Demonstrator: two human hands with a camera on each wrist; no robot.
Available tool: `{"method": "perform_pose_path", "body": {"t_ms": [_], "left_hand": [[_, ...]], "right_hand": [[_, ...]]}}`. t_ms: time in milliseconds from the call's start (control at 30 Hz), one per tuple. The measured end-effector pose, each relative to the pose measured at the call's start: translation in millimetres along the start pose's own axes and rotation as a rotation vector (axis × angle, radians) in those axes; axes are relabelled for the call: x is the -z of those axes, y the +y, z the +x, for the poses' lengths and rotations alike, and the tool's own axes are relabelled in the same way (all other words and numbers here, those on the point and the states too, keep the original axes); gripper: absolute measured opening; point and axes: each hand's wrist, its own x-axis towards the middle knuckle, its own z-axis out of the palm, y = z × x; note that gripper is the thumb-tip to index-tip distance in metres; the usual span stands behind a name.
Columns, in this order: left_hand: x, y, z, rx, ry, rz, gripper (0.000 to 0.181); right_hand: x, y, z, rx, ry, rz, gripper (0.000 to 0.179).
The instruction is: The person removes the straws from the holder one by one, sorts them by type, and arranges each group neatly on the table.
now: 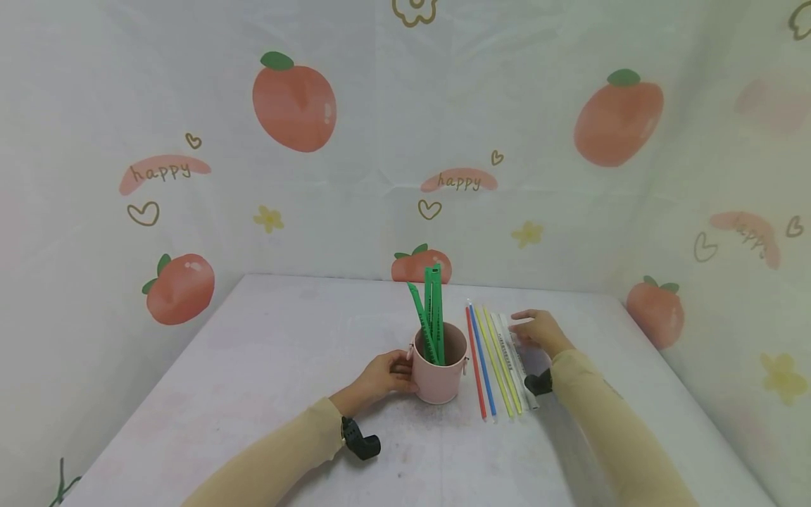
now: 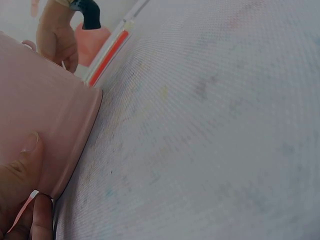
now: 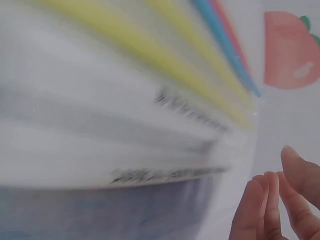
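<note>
My left hand (image 1: 376, 379) holds the left side of a small pink bucket (image 1: 438, 386), its thumb on the wall in the left wrist view and fingers curled low beside it. Several green printed wrapped sticks (image 1: 434, 310) stand in the bucket, leaning left. To the right lie straw-like sticks in a row: a red stick (image 1: 476, 362), a blue stick (image 1: 483, 362), two yellow sticks (image 1: 494, 359), then white printed wrapped sticks (image 1: 505, 345). Over the far right end of the row, my right hand (image 1: 537, 329) has loosely bent fingers; between them and the thumb nothing shows in the right wrist view (image 3: 280, 205).
All this stands on a white table (image 1: 304, 317) with faint stains. A white curtain (image 1: 380, 105) printed with fruit and "happy" rises behind and at both sides. A black wrist camera (image 1: 361, 442) sits on the left wrist, another camera (image 1: 538, 382) on the right.
</note>
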Motion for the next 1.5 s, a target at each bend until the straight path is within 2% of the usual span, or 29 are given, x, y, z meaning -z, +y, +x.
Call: {"method": "perform_pose_path", "body": {"t_ms": [333, 600, 733, 1033, 1200, 1367, 1500], "left_hand": [[0.5, -0.9, 0.3, 0.001, 0.002, 0.017, 0.054], [0.8, -1.6, -0.2, -0.005, 0.003, 0.018, 0.053], [0.6, -1.6, -0.9, -0.006, -0.002, 0.008, 0.052], [-0.4, -0.1, -1.4, -0.004, -0.004, -0.005, 0.051], [-1.6, 1.9, -3.6, 0.004, 0.004, 0.004, 0.053], [-1.7, 2.2, -3.8, 0.004, 0.008, 0.003, 0.055], [-0.7, 0.1, -2.1, -0.007, -0.001, -0.002, 0.055]], "right_hand": [[-7, -29, -5.6, 0.146, -0.053, 0.137, 0.05], [-23, -50, -8.8, 0.358, -0.007, 0.242, 0.046], [-33, -56, -12.2, 0.433, -0.019, 0.279, 0.047], [-56, -66, -20.4, 0.474, -0.055, 0.293, 0.045], [-69, -68, -26.5, 0.48, -0.111, 0.302, 0.045], [-80, -71, -34.5, 0.466, -0.171, 0.326, 0.045], [-87, -70, -38.0, 0.433, -0.181, 0.302, 0.043]]}}
